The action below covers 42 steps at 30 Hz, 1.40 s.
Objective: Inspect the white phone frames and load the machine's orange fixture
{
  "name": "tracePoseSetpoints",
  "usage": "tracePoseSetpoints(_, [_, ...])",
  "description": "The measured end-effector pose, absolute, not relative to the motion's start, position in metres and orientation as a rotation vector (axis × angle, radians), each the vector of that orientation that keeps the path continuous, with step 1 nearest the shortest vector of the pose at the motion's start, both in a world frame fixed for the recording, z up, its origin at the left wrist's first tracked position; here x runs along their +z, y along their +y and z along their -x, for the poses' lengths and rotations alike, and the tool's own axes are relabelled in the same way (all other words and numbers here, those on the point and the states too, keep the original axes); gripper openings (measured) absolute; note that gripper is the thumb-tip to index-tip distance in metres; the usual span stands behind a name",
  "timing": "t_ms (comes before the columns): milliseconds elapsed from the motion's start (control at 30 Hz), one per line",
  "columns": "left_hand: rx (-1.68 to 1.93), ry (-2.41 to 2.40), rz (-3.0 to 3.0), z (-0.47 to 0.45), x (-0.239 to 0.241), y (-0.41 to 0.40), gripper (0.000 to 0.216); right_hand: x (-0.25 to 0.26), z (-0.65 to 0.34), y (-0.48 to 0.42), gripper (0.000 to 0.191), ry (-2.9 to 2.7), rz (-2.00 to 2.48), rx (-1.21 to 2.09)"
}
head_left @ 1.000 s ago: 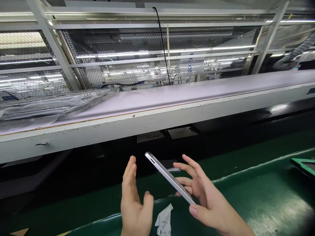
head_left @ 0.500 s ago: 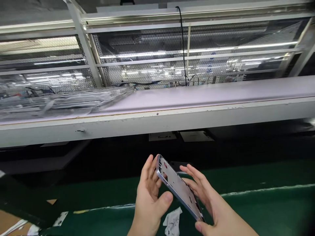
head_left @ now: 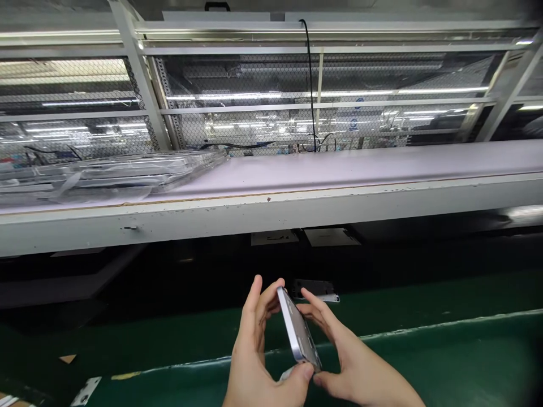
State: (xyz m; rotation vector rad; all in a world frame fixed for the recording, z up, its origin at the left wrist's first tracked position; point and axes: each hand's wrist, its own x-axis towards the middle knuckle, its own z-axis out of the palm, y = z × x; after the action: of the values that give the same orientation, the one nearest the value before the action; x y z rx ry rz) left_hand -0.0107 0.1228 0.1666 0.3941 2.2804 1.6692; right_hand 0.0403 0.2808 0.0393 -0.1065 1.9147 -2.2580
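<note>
In the head view, a pale lilac, phone-sized frame [head_left: 294,322] is held up between the two bare hands, above the green work surface [head_left: 449,364] and below the front edge of the white shelf [head_left: 382,164]. By the left hand [head_left: 265,350] the frame is spanned lengthwise: the upper end is met by a fingertip and the lower end by the thumb, so the hand is opened wide around the long edge, with the index finger raised clear. By the right hand [head_left: 339,345] the other long edge is cupped loosely, the thumb set at the lower corner and a bent finger laid near the upper part; the exact contact of its remaining fingers is partly hidden. The frame is tilted steeply, its long axis being run from the upper left, farther from the wearer, down to the lower right, nearer the wearer. The smooth side edge is turned to the left, while the flat inner face, in which cut-outs can be seen, is turned to the right. Beyond the right fingertips, a dark flat part [head_left: 316,289] is seen lying, well apart from the frame.
</note>
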Motion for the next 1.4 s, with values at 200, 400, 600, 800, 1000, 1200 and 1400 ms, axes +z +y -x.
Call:
tracePoseSetpoints(200, [1.853, 1.953, -0.452, 0.034, 0.164, 0.107, 0.1, 0.037, -0.044, 0.282, 0.104, 2.264, -0.089, -2.248])
tracePoseSetpoints(400, [1.964, 1.773, -0.436, 0.051, 0.161, 0.098, 0.102, 0.041, -0.056, 0.291, 0.096, 2.525, -0.209, -2.156])
tracePoseSetpoints(600, [1.97, 1.799, -0.397, 0.05, 0.164, 0.098, 0.103, 0.044, -0.056, 0.29, 0.091, 2.714, -0.219, -2.13])
tracePoseSetpoints(800, [1.926, 1.912, -0.341, 0.049, 0.169, 0.1, 0.105, 0.049, -0.059, 0.291, 0.096, 2.699, -0.211, -2.178])
tracePoseSetpoints(1000, [1.928, 1.936, -0.275, 0.048, 0.167, 0.099, 0.109, 0.049, -0.06, 0.293, 0.099, 2.635, -0.168, -2.379])
tracePoseSetpoints(1200, [1.834, 1.973, -0.223, 0.052, 0.174, 0.1, 0.114, 0.056, -0.063, 0.293, 0.11, 2.432, -0.081, -2.602])
tracePoseSetpoints(1400, [1.725, 2.202, -0.278, 0.069, 0.098, 0.089, 0.083, -0.014, -0.072, 0.343, 0.105, 2.413, -0.603, -2.424])
